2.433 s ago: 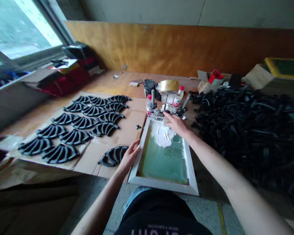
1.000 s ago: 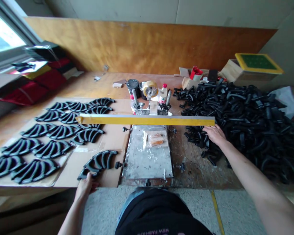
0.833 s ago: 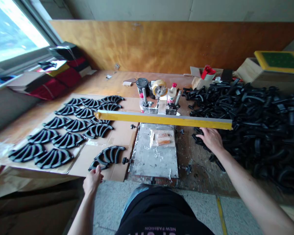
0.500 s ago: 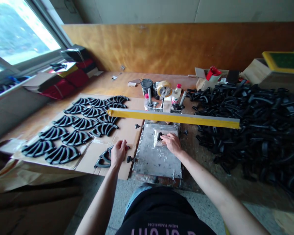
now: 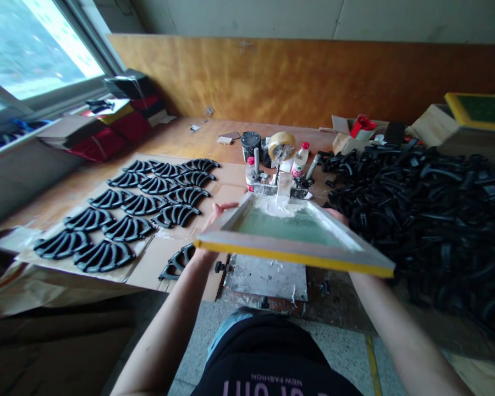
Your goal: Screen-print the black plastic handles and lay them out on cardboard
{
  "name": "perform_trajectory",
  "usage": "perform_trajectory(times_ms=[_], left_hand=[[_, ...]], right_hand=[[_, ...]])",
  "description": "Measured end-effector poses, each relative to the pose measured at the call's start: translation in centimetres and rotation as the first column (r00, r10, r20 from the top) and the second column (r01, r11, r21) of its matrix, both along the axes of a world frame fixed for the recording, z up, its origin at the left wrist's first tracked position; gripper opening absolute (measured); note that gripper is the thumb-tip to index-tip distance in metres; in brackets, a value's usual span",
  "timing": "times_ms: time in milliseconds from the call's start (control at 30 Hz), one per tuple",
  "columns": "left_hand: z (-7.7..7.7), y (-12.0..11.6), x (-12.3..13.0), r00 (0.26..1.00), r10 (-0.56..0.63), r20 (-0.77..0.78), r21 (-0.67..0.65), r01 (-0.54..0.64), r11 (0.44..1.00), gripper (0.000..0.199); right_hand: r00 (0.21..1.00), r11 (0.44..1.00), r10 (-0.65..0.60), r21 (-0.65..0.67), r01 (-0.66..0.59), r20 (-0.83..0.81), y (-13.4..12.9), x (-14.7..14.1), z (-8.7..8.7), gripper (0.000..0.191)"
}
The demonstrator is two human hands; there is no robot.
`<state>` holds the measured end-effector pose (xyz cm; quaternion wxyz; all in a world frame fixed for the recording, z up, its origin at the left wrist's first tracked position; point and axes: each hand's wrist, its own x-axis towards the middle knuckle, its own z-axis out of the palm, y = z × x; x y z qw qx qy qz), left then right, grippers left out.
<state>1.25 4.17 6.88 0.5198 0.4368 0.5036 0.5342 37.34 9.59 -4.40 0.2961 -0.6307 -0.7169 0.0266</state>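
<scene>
A screen printing frame (image 5: pixel 297 253) with a yellow front edge and pale greenish mesh tilts over the metal base plate (image 5: pixel 264 280). My left hand (image 5: pixel 214 220) holds its left side, with some fingers stretched along the outside. At the opposite side, my right hand (image 5: pixel 337 216) grips the frame, mostly hidden behind it. The rear of the frame sits at a clamp (image 5: pixel 268 189) with a wooden block. The middle of the plate and the small black piece on it are covered by the frame.
Several black fan-shaped plastic parts (image 5: pixel 127 230) lie in rows on cardboard at left. Black pieces (image 5: pixel 429 220) are heaped at right. Behind the clamp stand bottles (image 5: pixel 300 159), a black jar (image 5: pixel 251 146) and a tape roll (image 5: pixel 281 146).
Both hands have left the plate and cardboard and taken hold of the frame's sides. Its raised front edge has swung downward toward me, bringing the mesh into sight.
</scene>
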Motion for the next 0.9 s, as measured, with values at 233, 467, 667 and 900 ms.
perform_trajectory(times_ms=[233, 467, 667, 900], left_hand=[[-8.5, -3.9, -1.8, 0.985, -0.144, -0.094, -0.332, 0.105, 0.937, 0.067], [-13.2, -3.1, -1.6, 0.989, -0.122, -0.087, -0.381, 0.080, 0.921, 0.072], [-13.3, -3.0, -1.9, 0.990, -0.136, -0.045, -0.391, 0.107, 0.914, 0.073], [-12.9, -3.2, -1.7, 0.992, -0.111, -0.060, -0.404, 0.077, 0.911, 0.068]], right_hand=[[0.990, 0.978, 0.142, 0.151, -0.143, 0.013, 3.6, -6.6, 3.8, 0.060], [0.935, 0.953, 0.276, -0.187, -0.237, 0.223, 3.2, -11.7, 2.6, 0.007], [0.741, 0.765, 0.643, -0.216, -0.607, 0.196, -1.8, -10.6, 3.3, 0.021], [0.823, 0.828, 0.558, -0.130, -0.545, 0.106, -1.1, -10.4, 2.8, 0.021]])
